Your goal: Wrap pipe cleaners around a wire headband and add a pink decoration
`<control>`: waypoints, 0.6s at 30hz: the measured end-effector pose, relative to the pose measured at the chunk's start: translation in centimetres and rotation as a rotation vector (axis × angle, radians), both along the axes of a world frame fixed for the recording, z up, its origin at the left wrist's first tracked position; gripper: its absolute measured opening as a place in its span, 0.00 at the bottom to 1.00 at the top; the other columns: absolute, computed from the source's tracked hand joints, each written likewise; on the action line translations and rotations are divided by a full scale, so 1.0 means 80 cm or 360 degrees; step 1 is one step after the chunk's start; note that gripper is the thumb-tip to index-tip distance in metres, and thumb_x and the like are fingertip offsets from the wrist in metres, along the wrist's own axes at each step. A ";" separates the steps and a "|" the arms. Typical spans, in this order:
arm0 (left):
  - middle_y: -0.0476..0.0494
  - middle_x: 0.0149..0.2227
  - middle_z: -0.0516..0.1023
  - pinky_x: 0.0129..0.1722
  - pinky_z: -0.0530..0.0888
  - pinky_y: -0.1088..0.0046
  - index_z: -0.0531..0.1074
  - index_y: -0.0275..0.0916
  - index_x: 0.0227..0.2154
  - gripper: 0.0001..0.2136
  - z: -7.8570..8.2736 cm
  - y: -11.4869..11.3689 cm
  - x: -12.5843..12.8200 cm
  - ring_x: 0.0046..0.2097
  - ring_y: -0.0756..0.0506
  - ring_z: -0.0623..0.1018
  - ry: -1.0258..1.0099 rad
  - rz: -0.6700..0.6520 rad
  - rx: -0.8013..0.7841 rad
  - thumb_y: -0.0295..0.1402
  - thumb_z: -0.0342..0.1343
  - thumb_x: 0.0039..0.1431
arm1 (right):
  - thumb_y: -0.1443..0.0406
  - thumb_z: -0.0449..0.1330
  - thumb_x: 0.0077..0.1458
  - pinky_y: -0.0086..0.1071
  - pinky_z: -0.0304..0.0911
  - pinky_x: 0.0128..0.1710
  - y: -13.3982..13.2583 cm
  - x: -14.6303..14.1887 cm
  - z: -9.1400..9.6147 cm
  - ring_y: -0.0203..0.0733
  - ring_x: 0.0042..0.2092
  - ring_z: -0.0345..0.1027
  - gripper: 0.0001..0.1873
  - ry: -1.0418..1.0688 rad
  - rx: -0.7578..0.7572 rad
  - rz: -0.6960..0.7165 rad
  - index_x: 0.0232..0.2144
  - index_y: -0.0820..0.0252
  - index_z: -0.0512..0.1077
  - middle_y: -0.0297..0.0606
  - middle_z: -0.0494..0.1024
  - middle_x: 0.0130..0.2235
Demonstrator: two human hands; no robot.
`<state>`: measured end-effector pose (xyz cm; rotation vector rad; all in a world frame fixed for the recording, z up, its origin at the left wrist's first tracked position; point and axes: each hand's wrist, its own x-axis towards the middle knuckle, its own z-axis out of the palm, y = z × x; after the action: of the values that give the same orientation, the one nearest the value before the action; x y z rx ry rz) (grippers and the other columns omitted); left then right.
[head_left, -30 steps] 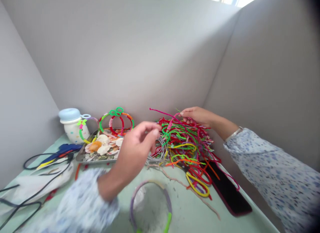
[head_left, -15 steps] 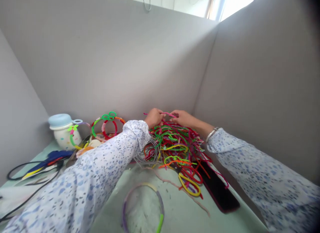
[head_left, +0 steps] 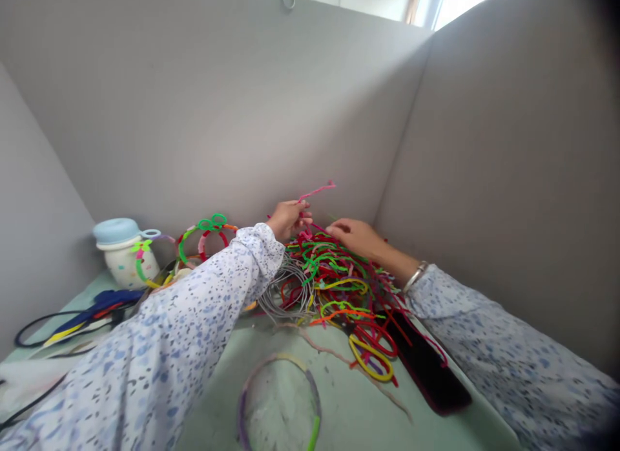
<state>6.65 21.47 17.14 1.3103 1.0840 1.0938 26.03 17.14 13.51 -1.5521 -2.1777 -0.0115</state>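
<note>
My left hand (head_left: 290, 218) is closed on a pink pipe cleaner (head_left: 317, 191), whose bent end sticks up to the right above the fingers. To its right, my right hand (head_left: 356, 236) has its fingers pinched low over a tangled pile of colourful pipe cleaners (head_left: 339, 265). A dark pink pipe cleaner (head_left: 318, 228) runs from near the left hand to the right fingertips. Beside the pile's left edge lies a coil of grey wire (head_left: 276, 299). Red and yellow loops (head_left: 371, 360) that look like scissor handles poke out at the front.
A dark phone (head_left: 431, 373) lies along the right table edge. In front is a purple, cream and green ring (head_left: 314, 393). At left stand a white jar with a blue lid (head_left: 126, 257) and decorated rings (head_left: 181, 247), near blue-handled pliers (head_left: 109, 302). Grey partitions (head_left: 242, 115) enclose the table.
My left hand has turned and drawn the pink pipe cleaner up, so its end now points up and right. The right hand has come off that strand and moved slightly down and right.
</note>
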 end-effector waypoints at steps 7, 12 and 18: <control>0.45 0.35 0.78 0.25 0.69 0.79 0.72 0.35 0.44 0.10 0.012 -0.004 -0.023 0.25 0.54 0.75 -0.0120 0.0223 0.0364 0.35 0.52 0.64 | 0.62 0.55 0.63 0.38 0.66 0.47 -0.015 -0.012 -0.043 0.43 0.46 0.70 0.11 -0.0267 -0.0084 -0.0013 0.44 0.60 0.72 0.43 0.75 0.46; 0.51 0.30 0.78 0.18 0.61 0.83 0.73 0.39 0.42 0.09 0.049 -0.022 -0.073 0.19 0.59 0.67 -0.0267 0.0524 0.0738 0.36 0.51 0.65 | 0.61 0.56 0.63 0.42 0.68 0.46 -0.008 0.005 -0.051 0.43 0.47 0.69 0.14 -0.0295 -0.0096 -0.0109 0.49 0.59 0.68 0.43 0.71 0.51; 0.52 0.26 0.75 0.15 0.59 0.82 0.75 0.39 0.42 0.12 0.048 -0.107 -0.120 0.18 0.58 0.64 -0.0282 0.0515 0.0966 0.39 0.56 0.61 | 0.61 0.57 0.62 0.40 0.69 0.44 -0.003 0.003 -0.044 0.43 0.44 0.71 0.13 -0.0071 0.0045 -0.0221 0.46 0.61 0.70 0.42 0.73 0.47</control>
<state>-2.92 12.88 20.97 1.4878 0.8771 1.8472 26.25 16.93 10.01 -1.6988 -2.0898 -0.1217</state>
